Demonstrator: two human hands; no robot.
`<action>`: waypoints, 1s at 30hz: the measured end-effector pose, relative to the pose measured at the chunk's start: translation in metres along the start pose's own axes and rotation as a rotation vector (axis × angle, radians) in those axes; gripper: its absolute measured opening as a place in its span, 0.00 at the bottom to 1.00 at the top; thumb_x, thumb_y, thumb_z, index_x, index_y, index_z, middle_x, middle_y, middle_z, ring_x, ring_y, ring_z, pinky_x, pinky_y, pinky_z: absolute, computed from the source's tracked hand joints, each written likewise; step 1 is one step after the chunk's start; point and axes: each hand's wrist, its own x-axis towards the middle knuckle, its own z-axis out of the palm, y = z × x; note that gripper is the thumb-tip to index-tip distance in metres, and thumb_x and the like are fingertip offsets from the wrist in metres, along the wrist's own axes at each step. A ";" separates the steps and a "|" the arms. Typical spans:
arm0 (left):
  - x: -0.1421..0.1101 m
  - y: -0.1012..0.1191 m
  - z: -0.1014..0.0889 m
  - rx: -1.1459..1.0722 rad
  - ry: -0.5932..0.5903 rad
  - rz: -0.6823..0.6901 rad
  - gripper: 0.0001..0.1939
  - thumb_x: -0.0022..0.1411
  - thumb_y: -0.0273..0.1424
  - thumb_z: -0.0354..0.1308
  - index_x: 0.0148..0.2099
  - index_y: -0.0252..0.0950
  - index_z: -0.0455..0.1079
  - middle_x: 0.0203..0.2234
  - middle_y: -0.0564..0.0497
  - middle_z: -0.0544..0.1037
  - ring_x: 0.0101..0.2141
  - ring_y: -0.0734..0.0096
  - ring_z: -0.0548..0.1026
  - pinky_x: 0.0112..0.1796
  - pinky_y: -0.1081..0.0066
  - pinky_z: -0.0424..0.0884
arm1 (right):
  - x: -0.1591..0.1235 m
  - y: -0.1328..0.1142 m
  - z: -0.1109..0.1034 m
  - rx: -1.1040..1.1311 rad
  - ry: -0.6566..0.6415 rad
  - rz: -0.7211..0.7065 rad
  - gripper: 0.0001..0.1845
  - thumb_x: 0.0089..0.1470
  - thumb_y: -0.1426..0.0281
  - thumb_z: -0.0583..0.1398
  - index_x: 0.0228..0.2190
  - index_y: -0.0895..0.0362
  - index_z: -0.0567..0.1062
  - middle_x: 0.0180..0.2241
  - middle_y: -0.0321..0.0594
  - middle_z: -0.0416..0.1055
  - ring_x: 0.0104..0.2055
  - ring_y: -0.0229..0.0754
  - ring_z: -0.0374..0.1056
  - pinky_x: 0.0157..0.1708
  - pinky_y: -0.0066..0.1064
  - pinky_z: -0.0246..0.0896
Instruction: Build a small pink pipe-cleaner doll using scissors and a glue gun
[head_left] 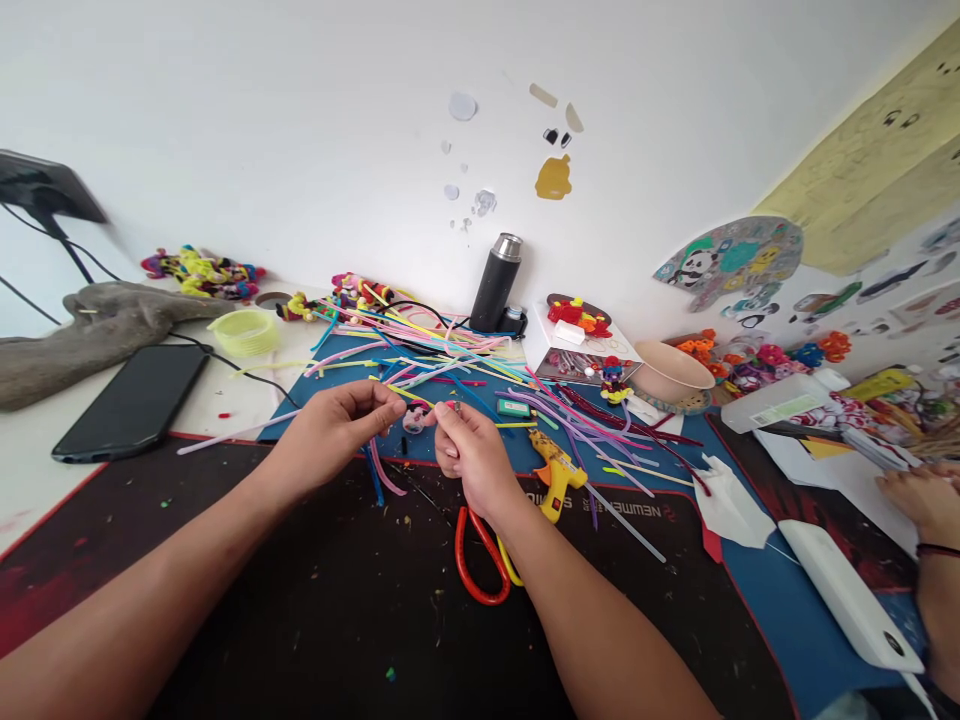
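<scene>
Above the black desk mat (330,600), my left hand (352,420) has thumb and forefinger pressed together in a pinch; what lies between them is too small to make out. Close to its right, my right hand (474,450) is closed, with a tiny reddish bit (453,407) showing at the thumb tip. A small round pinkish object (415,418) is visible in the gap between the hands. Red-handled pliers (480,590) with a second yellow grip lie under my right wrist. Many coloured pipe cleaners (420,350) are spread behind my hands.
A yellow glue gun (556,475) lies right of my right hand. Further back stand a black thermos (497,285) and a white box (577,350). A phone (135,400) rests at left. Another person's hand (919,500) is at far right, near a white power bank (847,590).
</scene>
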 end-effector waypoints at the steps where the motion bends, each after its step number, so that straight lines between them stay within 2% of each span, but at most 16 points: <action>1: 0.000 0.000 0.000 -0.003 0.005 0.000 0.28 0.62 0.60 0.64 0.35 0.38 0.77 0.29 0.51 0.79 0.32 0.66 0.73 0.35 0.70 0.69 | 0.000 0.000 0.000 -0.002 -0.005 0.003 0.25 0.55 0.47 0.70 0.33 0.56 0.77 0.19 0.24 0.53 0.17 0.29 0.44 0.19 0.28 0.31; 11: -0.002 0.004 0.002 0.019 -0.032 0.025 0.26 0.62 0.59 0.64 0.35 0.40 0.79 0.33 0.49 0.85 0.35 0.60 0.79 0.41 0.66 0.75 | 0.000 0.003 0.000 -0.007 -0.002 0.007 0.25 0.53 0.48 0.71 0.33 0.56 0.75 0.20 0.24 0.54 0.18 0.29 0.44 0.19 0.28 0.32; 17: -0.003 0.006 0.005 0.057 -0.068 0.017 0.26 0.62 0.58 0.64 0.35 0.40 0.80 0.32 0.49 0.84 0.35 0.59 0.79 0.40 0.66 0.74 | 0.000 0.001 0.002 -0.008 0.016 0.011 0.26 0.51 0.49 0.73 0.31 0.53 0.68 0.19 0.23 0.53 0.18 0.29 0.44 0.19 0.27 0.33; 25: -0.001 -0.005 0.006 0.039 -0.164 -0.021 0.31 0.60 0.63 0.64 0.38 0.38 0.82 0.35 0.47 0.85 0.35 0.58 0.79 0.38 0.66 0.74 | 0.000 0.001 0.003 -0.019 0.016 0.000 0.25 0.51 0.49 0.72 0.31 0.53 0.68 0.19 0.22 0.51 0.18 0.29 0.43 0.19 0.27 0.34; 30: -0.001 -0.001 0.005 0.032 -0.107 -0.003 0.29 0.59 0.62 0.65 0.37 0.39 0.82 0.32 0.48 0.85 0.35 0.59 0.79 0.39 0.65 0.75 | -0.001 0.001 0.003 -0.007 0.017 0.001 0.25 0.51 0.49 0.73 0.31 0.53 0.69 0.20 0.23 0.52 0.18 0.29 0.43 0.19 0.27 0.33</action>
